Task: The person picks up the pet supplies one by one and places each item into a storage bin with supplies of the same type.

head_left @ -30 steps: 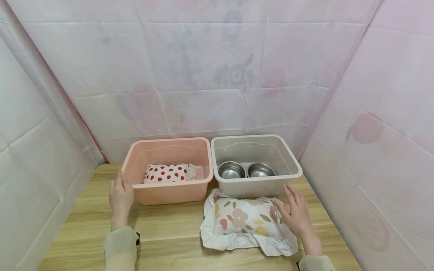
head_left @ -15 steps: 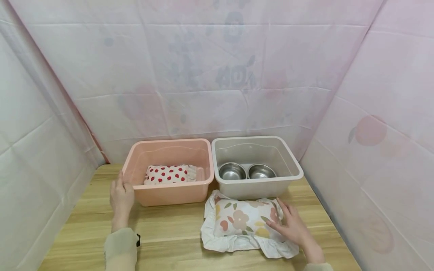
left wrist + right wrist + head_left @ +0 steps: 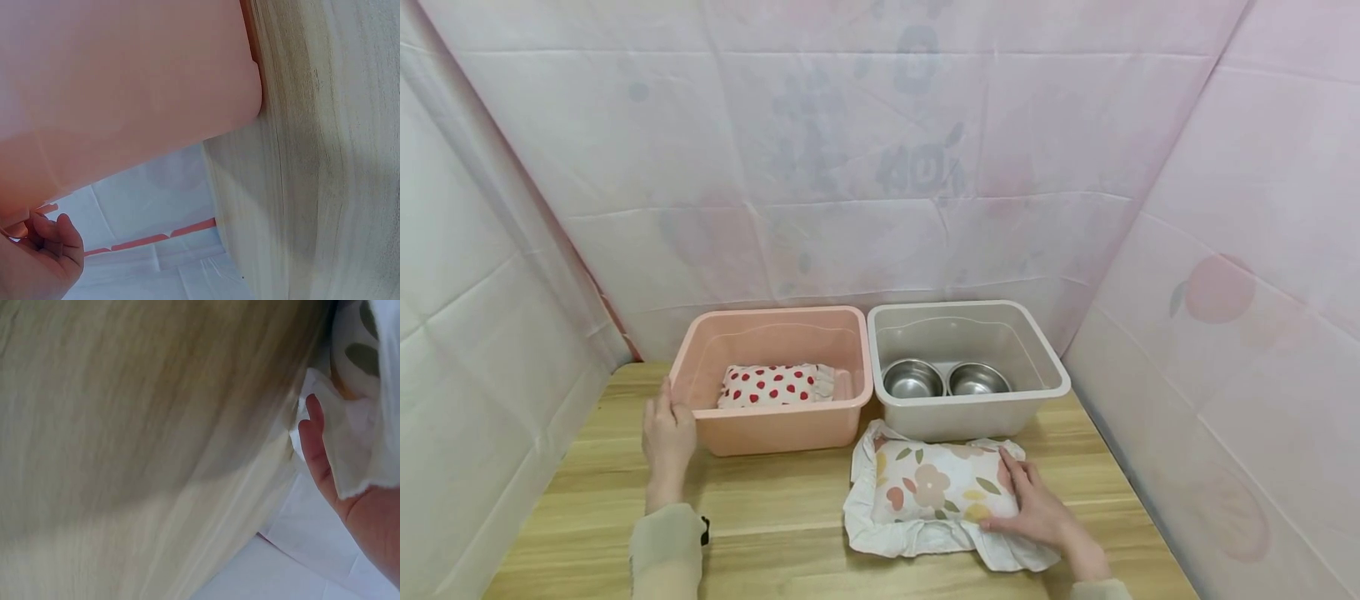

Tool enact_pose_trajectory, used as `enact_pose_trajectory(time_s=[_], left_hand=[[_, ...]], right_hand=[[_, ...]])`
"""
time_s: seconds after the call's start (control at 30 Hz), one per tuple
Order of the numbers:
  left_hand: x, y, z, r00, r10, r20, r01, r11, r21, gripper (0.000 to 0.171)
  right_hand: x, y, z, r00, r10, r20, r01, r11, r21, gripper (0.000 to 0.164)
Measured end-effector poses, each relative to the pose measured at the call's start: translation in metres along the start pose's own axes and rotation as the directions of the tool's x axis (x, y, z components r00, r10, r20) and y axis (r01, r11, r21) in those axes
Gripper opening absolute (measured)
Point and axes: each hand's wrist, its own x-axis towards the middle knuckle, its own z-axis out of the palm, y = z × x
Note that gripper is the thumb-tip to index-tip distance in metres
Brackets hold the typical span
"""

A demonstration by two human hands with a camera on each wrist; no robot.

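Note:
My left hand (image 3: 668, 437) holds the left rim of a pink plastic bin (image 3: 778, 432); the left wrist view shows its fingers (image 3: 55, 231) curled at the rim. On the right, my right hand (image 3: 1037, 512) touches the right end of a small floral pillow (image 3: 928, 483) with a white ruffle. Its thumb lies on the front side and its fingers on the far side. The right wrist view has two nearly straight fingers (image 3: 317, 450) against the ruffle, the others hidden. The pillow lies flat on the wooden table (image 3: 760, 533).
Inside the pink bin is a small white pillow (image 3: 771, 385) with red strawberries. A light grey bin (image 3: 958, 417) stands against its right side, holding two metal bowls (image 3: 913, 379). Fabric walls (image 3: 850, 167) enclose the table at the back and sides.
My right hand has moved from beside the grey bin down and left onto the floral pillow's right end, with its thumb drawn to the near side. The left hand and both bins stay put.

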Motion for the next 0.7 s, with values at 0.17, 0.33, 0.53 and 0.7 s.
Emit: enact_pose_trajectory(time_s=[0.17,0.33,0.53,0.7], left_hand=[[-0.001,0.000,0.000,1.000,-0.001,0.005,0.001,1.000,0.003,0.053],[-0.002,0.000,0.000,1.000,0.009,-0.005,-0.009,1.000,0.003,0.053],[-0.001,-0.001,0.001,0.999,0.028,-0.024,-0.027,1.000,0.011,0.053],[0.000,0.000,0.001,0.999,0.031,-0.030,-0.030,0.999,0.012,0.052]], right_hand=[[0.002,0.003,0.005,1.000,0.007,0.021,-0.007,0.999,0.037,0.130],[0.004,0.005,0.007,1.000,-0.003,0.022,0.002,0.998,0.056,0.132],[0.005,0.007,0.010,1.000,-0.024,0.001,0.024,0.995,0.100,0.129],[0.004,0.006,0.013,0.997,-0.059,-0.058,0.065,0.990,0.121,0.118]])
